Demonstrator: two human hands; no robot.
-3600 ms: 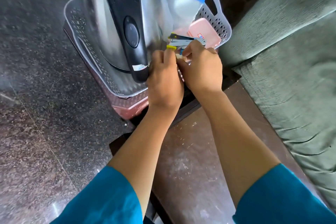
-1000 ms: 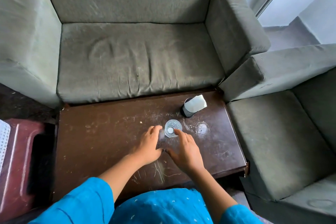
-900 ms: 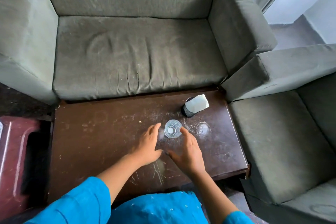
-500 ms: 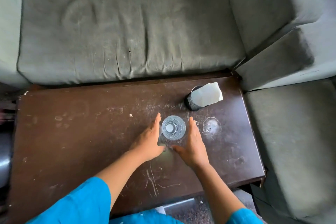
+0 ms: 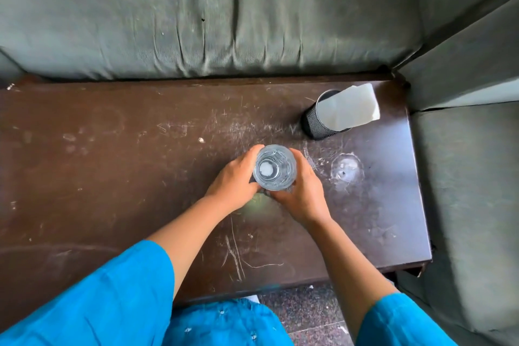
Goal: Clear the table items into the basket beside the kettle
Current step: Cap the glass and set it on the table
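A clear drinking glass [image 5: 274, 169] stands upright on the dark brown table [image 5: 112, 163], seen from straight above. My left hand [image 5: 234, 182] curls round its left side and my right hand [image 5: 302, 189] curls round its right side, so both hold it. Behind and to the right stands a black mesh cup [image 5: 317, 122] with a white folded paper [image 5: 348, 108] sticking out of it. The basket and the kettle are out of view.
A grey-green sofa seat [image 5: 210, 14] runs along the table's far edge. A second grey-green cushion [image 5: 466, 205] sits against the table's right edge. A pale round water ring [image 5: 346, 170] marks the table right of the glass. Speckled floor [image 5: 303, 314] shows below the near edge.
Both hands, spread flat beside the glass half a second ago, have closed round it. The view has moved closer and lower over the table.
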